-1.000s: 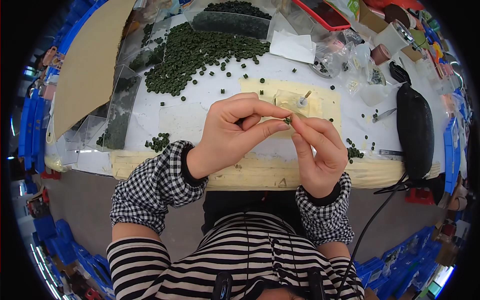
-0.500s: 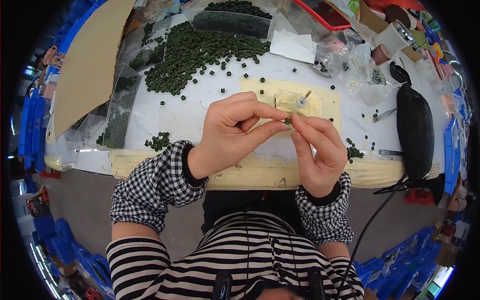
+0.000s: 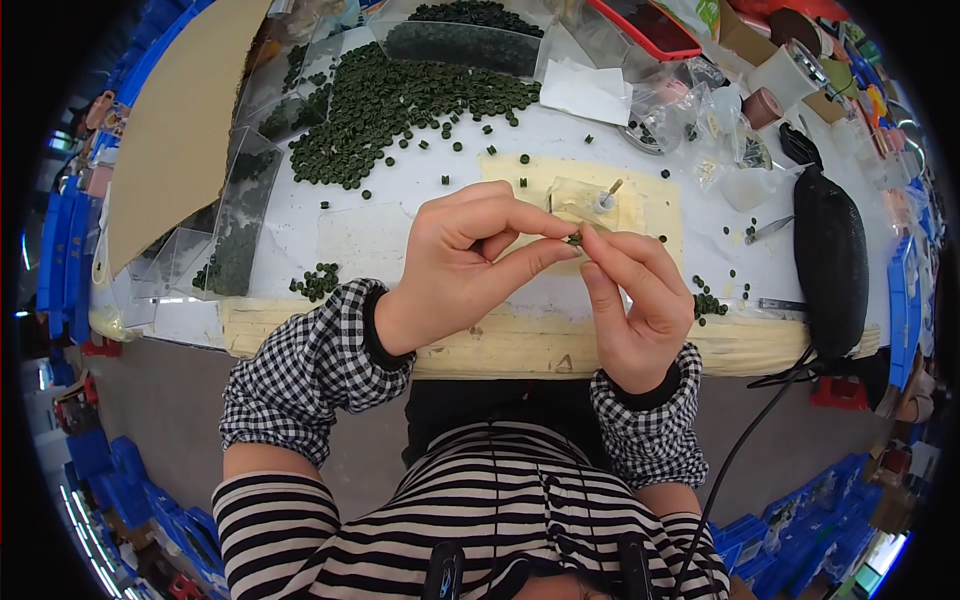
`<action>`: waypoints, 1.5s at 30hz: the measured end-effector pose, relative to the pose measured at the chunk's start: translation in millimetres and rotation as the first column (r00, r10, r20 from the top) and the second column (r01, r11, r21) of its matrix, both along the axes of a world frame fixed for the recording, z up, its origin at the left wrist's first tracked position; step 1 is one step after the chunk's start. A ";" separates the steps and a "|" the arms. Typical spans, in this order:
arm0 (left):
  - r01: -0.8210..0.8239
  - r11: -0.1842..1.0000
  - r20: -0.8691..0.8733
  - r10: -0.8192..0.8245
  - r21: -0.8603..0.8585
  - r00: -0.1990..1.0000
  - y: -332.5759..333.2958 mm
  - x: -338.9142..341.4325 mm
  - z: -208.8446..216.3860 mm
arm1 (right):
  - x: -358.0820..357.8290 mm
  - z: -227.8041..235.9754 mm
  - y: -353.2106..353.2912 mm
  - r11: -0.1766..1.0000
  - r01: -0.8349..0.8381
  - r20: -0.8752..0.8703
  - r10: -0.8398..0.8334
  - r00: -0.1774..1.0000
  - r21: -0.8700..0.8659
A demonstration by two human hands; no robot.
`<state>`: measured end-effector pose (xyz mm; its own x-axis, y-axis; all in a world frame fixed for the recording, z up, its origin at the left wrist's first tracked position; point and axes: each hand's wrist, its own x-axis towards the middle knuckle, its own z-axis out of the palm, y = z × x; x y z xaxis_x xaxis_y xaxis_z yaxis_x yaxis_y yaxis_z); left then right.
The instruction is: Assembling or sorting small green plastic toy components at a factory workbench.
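Above the near part of the white table, my left hand (image 3: 462, 262) pinches a small dark green grooved piece (image 3: 574, 240) between thumb and forefinger. Close against it from the other side, my right hand (image 3: 640, 300) has its fingers closed at the same piece, which they partly hide. Just beyond the fingertips stands a small cream-coloured block (image 3: 628, 214) with a white base and a thin brass-coloured pin (image 3: 613, 189) leaning up from it. A large pile of similar green pieces (image 3: 390, 105) spreads over the table at the back left.
Clear bins (image 3: 235, 225) and a cardboard sheet (image 3: 175, 140) line the left side. At the back lie a white tissue (image 3: 585, 93) and a red-edged phone (image 3: 655, 28). A black pouch (image 3: 832, 265) sits at the right, with a cable running down; small groups of pieces (image 3: 316, 282) lie near the front edge.
Almost nothing differs; both hands stay together at the green piece, the left fingers shifting very slightly.
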<state>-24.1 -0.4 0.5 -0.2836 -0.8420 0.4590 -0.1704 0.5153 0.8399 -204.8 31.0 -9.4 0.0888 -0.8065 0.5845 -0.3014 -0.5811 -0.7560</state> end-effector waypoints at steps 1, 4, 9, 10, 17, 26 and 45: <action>0.000 1.000 0.000 0.000 -0.003 1.000 -0.1 0.1 0.0 | 0.0 0.1 0.0 1.000 0.001 0.000 -0.001 1.000 0.000; -0.002 1.000 0.007 0.002 -0.022 1.000 -0.1 0.6 -0.1 | 0.1 0.5 -0.2 1.000 -0.003 -0.006 0.003 1.000 -0.009; -0.005 0.984 0.027 0.010 -0.178 1.000 -1.6 -0.3 -1.6 | -0.1 0.7 0.5 1.000 -0.006 0.010 0.006 1.000 -0.012; -0.009 0.983 0.037 0.016 -0.182 0.999 -1.2 -0.2 -0.5 | 0.1 0.5 0.8 1.000 -0.007 0.016 0.007 1.000 -0.010; 0.029 0.999 0.183 -0.033 0.024 0.983 -2.5 0.4 0.7 | -0.6 -1.0 0.5 0.996 0.086 -0.017 -0.087 0.996 -0.033; -0.009 0.990 0.531 -0.068 0.140 0.845 -13.3 16.7 -0.2 | -0.6 -0.7 -0.3 0.989 0.146 0.001 -0.146 0.989 -0.014; 0.258 0.680 -0.650 0.414 0.686 0.637 -42.8 44.7 8.4 | 22.7 -9.9 3.0 0.988 -0.125 -0.567 0.051 0.822 -0.093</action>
